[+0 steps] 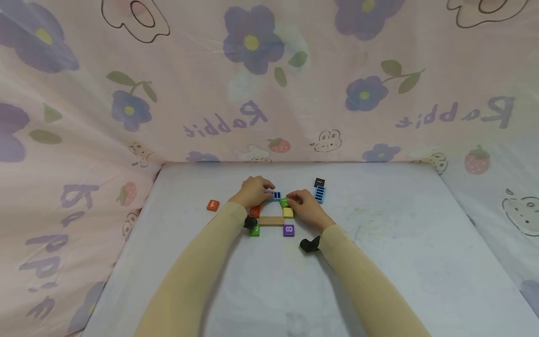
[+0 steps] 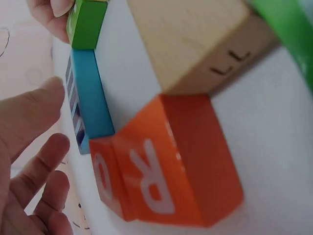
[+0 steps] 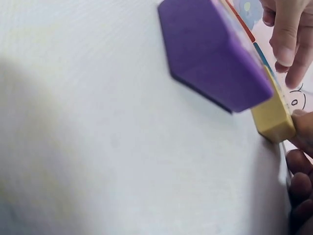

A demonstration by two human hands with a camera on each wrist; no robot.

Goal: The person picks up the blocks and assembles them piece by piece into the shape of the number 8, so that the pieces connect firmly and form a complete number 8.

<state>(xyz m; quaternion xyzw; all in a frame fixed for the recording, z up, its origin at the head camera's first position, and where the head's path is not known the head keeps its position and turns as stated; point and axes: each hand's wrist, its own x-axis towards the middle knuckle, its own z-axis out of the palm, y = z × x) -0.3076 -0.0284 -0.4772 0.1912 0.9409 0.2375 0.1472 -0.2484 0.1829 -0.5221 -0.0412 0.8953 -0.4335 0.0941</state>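
Several letter and number blocks lie in a ring on the white table. At its far right corner my right hand pinches a green block by its side, next to a blue block. My left hand hovers over the far left corner, and in the left wrist view its loosely bent fingers are beside the blue block, holding nothing. Under it are an orange R block and another orange block. A yellow block sits below the green one.
A plain wooden block crosses the ring, with a purple 8 block and another green block nearer. An orange 1 block lies left; a striped blue block and a dark block lie right. Patterned cloth stands behind.
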